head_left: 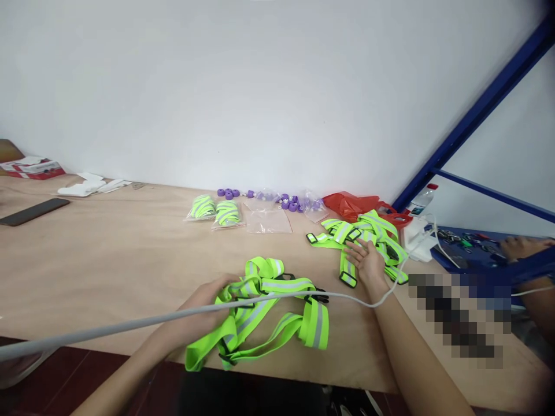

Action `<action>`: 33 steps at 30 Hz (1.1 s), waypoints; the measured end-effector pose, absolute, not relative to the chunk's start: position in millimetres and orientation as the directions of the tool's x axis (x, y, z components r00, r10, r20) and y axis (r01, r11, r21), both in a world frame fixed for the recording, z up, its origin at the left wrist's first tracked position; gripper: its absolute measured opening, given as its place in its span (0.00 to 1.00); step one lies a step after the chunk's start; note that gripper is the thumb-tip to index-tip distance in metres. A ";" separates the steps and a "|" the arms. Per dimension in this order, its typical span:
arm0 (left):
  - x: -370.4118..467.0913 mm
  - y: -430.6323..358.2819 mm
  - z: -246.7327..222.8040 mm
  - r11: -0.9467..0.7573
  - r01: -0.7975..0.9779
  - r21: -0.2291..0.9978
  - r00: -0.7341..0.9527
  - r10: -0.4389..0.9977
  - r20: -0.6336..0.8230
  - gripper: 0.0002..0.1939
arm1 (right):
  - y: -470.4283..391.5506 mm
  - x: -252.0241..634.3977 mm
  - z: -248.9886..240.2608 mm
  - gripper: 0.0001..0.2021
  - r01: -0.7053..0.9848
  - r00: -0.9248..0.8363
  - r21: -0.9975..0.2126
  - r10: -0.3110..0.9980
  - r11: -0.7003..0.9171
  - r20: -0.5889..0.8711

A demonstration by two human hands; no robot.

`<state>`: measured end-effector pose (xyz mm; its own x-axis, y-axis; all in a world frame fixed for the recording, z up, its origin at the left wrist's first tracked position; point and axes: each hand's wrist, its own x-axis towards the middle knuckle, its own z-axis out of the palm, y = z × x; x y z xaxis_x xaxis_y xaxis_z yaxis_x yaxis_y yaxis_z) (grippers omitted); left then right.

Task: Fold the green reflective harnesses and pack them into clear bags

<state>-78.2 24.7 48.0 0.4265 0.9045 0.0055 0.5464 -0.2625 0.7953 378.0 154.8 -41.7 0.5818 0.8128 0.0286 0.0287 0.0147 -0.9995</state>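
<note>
My left hand point(208, 303) is wrapped round the near side of a neon-green reflective strap harness point(288, 286), its fingertips partly hidden by the webbing. Loops of this harness, with grey stripes and black buckles, spread over the front of the table. Palm turned partly up and fingers stretched out, my right hand point(367, 263) is at the edge of a second heap of green reflective straps point(377, 228). Whether it touches those straps I cannot tell. Two clear bags of rolled green straps point(203, 207) lie near the back, beside a flat clear plastic bag point(269, 221).
A white cable point(277, 296) crosses in front of my hands. Purple rolls point(291, 203), a red plastic bag point(353, 205), a bottle point(422, 199) and a white power strip point(418, 238) stand toward the back. At left lies a dark phone-like slab point(34, 212). Another person's hand point(520, 247) is at right.
</note>
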 end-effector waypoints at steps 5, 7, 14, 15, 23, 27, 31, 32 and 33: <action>-80.8 41.0 55.8 -0.039 0.102 0.994 0.079 0.996 0.031 0.30 | 150.1 374.0 -47.0 0.21 -0.028 0.588 -0.994 0.806 0.104 0.068; -84.8 48.1 51.0 -0.080 0.111 0.991 0.003 0.997 0.080 0.31 | 148.1 371.4 -48.8 0.22 -0.009 0.587 -0.992 0.804 0.129 0.099; -104.5 42.3 31.6 -0.358 0.759 0.544 0.050 0.865 0.500 0.21 | 145.0 366.0 -51.4 0.22 0.165 0.540 -0.976 0.816 0.139 0.207; -103.7 35.7 33.0 -0.421 0.774 0.473 0.112 0.826 0.553 0.18 | 144.8 365.8 -51.1 0.22 0.201 0.525 -0.970 0.822 0.133 0.221; -83.1 0.7 38.1 -0.623 0.719 0.308 0.615 0.777 0.136 0.21 | 129.5 356.9 -43.1 0.19 0.596 0.249 -0.793 0.908 0.130 0.336; -87.2 1.0 25.7 -0.553 0.777 0.300 0.572 0.820 0.030 0.25 | 113.7 348.4 -39.5 0.14 0.746 0.047 -0.635 0.934 0.203 0.353; -88.6 -0.1 21.1 -0.526 0.806 0.273 0.549 0.836 -0.012 0.29 | 104.4 341.7 -40.0 0.14 0.829 -0.098 -0.489 0.931 0.272 0.351; -87.9 -0.3 21.2 -0.517 0.813 0.266 0.540 0.842 -0.014 0.30 | 103.4 340.8 -40.9 0.15 0.843 -0.117 -0.460 0.929 0.280 0.351; -86.9 -0.1 21.5 -0.507 0.822 0.261 0.529 0.848 -0.018 0.30 | 102.9 340.2 -42.1 0.15 0.854 -0.131 -0.435 0.927 0.285 0.351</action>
